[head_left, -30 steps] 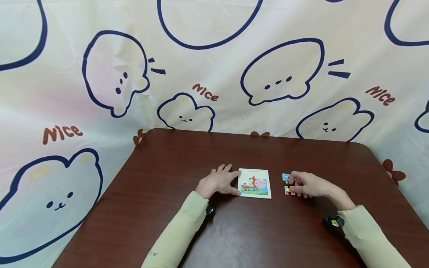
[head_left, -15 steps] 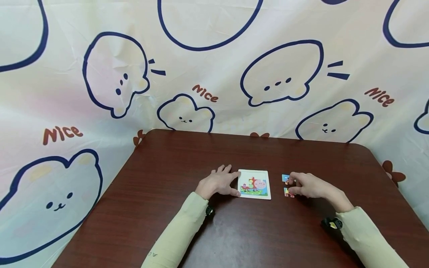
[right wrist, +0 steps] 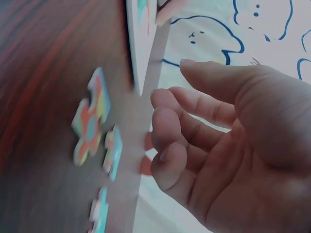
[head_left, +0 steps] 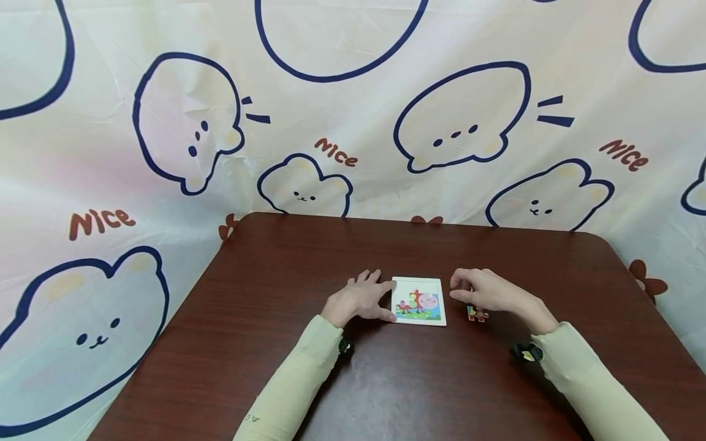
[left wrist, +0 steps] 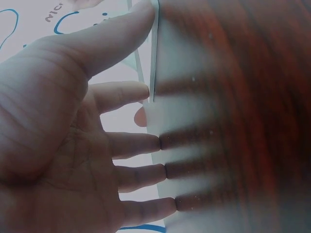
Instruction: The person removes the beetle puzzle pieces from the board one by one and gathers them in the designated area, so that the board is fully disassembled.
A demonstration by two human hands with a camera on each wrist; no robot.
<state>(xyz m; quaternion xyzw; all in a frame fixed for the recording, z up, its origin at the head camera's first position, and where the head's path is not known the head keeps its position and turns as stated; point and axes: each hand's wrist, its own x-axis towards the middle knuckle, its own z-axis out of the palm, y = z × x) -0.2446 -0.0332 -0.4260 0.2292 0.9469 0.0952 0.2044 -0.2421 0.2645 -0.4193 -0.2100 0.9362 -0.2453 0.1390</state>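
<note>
A white-framed picture puzzle lies on the table in the head view, partly filled with a pink cartoon scene. My left hand rests at its left side, thumb and index fingertip touching the edge, fingers spread and straight. Right of the puzzle, my right hand hovers with fingers loosely bent. The right wrist view shows a gap between thumb and index finger and nothing held there. Below that hand are loose jigsaw pieces. Two more pieces, one and another, show in the right wrist view; the hand hides them from the head camera.
The dark brown wooden table reaches back to a pale curtain with bear drawings and "Nice" lettering. The curtain also hangs along the left side. Each wrist wears a small black device.
My right hand has lifted off the loose pieces and moved left and away from me, toward the puzzle, uncovering the nearer pieces. The left hand stays in place.
</note>
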